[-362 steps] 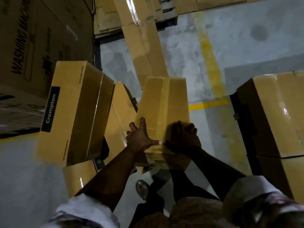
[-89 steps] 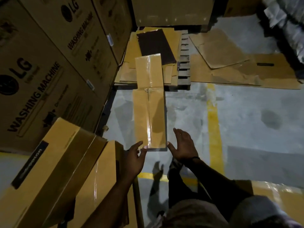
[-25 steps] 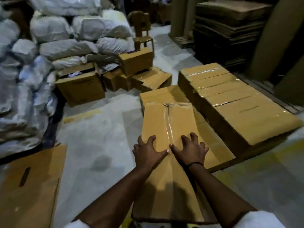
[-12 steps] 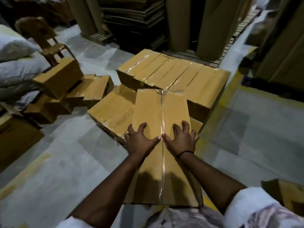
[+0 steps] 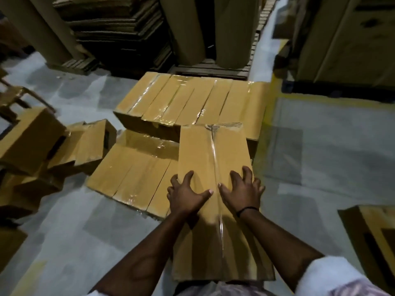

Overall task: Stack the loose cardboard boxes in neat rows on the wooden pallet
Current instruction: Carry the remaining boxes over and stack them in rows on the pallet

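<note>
Holding a box [image 5: 212, 154] over the stacked rows.
Left hand [image 5: 188, 196] and right hand [image 5: 243, 192] lie spread flat on its top, either side of the tape seam, gripping nothing. They probably steady it (near end against the body) above the lower near row [image 5: 132, 171], right end.

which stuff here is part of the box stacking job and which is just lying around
Job: box under left hand and right hand; stacked rows; loose boxes at left.
Lying about: cardboard rolls; flat cardboard pile; chair; large carton at right.
</note>
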A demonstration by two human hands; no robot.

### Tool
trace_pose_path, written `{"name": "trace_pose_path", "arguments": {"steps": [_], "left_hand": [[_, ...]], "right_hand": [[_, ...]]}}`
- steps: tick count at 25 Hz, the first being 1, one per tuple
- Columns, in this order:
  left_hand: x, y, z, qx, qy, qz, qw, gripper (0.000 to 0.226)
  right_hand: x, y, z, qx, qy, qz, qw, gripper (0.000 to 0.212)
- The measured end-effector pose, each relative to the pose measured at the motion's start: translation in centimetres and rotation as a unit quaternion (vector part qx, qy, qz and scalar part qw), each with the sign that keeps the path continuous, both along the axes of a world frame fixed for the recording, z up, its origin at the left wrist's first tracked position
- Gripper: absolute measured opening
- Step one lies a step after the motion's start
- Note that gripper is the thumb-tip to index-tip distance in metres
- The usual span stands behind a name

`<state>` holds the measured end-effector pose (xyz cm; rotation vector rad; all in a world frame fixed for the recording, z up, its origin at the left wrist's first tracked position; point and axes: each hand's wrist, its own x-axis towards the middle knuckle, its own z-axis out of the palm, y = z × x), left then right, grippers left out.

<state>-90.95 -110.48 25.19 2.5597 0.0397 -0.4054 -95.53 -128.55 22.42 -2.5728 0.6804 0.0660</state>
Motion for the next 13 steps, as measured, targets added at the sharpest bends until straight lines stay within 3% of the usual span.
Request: {"name": "trace_pose_path", "arguments": {"steps": [6,10,13], "left_hand": [[7.2,1.9,-9.1,0.002,0.069,-0.092,0.993,0.105],[12.7,2.4,-13.8,-0.012,0.070,-0.158,0.985,0.101],[16.8,2.1,-16.7,-0.076,0.117,-0.199,0.970,0.096]], "right_hand": [[2.9,2.8,-8.3,0.023,0.090,-0.096,0.991,0.064],[7.3,3.0,-12.1,0.023,0.079,-0.135,0.987,0.068],[10.7,1.7,-15.0,0.064,0.088,-0.187,0.976,0.078]]}}
